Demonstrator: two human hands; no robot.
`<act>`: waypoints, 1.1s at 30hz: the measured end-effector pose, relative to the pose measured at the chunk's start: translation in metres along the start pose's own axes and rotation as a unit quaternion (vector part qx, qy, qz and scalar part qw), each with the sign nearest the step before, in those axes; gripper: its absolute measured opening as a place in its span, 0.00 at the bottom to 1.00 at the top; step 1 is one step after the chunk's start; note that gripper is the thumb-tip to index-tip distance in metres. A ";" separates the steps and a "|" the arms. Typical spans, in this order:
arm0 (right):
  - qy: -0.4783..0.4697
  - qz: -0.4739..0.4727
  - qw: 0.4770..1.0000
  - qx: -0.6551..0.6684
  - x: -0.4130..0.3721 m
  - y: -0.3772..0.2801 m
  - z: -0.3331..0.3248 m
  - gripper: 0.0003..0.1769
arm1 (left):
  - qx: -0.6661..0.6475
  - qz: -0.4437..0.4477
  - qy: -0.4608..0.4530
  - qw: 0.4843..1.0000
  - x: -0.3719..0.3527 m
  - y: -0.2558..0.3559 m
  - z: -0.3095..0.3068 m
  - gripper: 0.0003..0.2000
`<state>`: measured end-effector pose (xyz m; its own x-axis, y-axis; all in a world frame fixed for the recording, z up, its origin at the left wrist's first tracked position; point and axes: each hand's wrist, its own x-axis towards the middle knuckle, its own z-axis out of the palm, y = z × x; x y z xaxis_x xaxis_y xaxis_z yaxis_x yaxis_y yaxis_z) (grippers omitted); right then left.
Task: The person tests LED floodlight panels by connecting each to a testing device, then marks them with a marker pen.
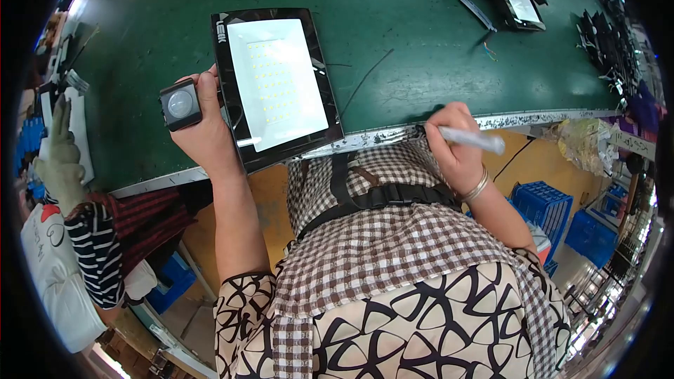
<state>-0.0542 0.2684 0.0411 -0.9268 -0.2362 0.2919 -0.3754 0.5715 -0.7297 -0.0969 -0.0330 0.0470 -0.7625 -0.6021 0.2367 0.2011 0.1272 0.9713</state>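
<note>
My left hand (203,130) is closed on the left side of a flat LED floodlight (277,81) with a black frame and white panel. A small black motion sensor (180,104) with a domed lens sits at that hand, outside the frame's left side. The floodlight lies at the table's front edge, its lower corner reaching past it. A thin black cable (368,77) runs out on its right. By the edge, my right hand (453,154) is closed around a whitish marker pen (477,140), slightly blurred. Its dark tip points left, apart from the floodlight.
The green table (421,0) spans the front. More floodlights (516,0) and a small wired strip (479,14) lie at the back right, with bundled black cables (607,49) beyond. At left is a co-worker's gloved hand (60,154). Blue crates (540,203) stand below right.
</note>
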 end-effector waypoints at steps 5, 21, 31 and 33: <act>-0.022 -0.052 0.998 -0.015 -0.003 -0.002 -0.002 0.03 | 0.001 -0.007 0.001 1.000 -0.001 -0.002 -0.002 0.05; 0.003 -0.023 0.999 0.032 -0.008 0.001 -0.009 0.02 | -0.007 -0.001 0.005 1.000 -0.002 0.000 -0.001 0.04; 0.068 0.102 0.979 0.163 -0.013 -0.015 -0.019 0.06 | 0.008 -0.004 0.009 1.000 -0.002 0.002 -0.003 0.04; 0.040 0.017 0.994 0.104 -0.011 -0.014 -0.022 0.07 | 0.011 0.000 0.009 1.000 -0.003 0.001 -0.004 0.05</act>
<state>-0.0390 0.2805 0.0618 -0.9398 -0.1504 0.3068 -0.3417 0.4014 -0.8498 -0.0924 -0.0345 0.0471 -0.7518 -0.6158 0.2357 0.1870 0.1437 0.9718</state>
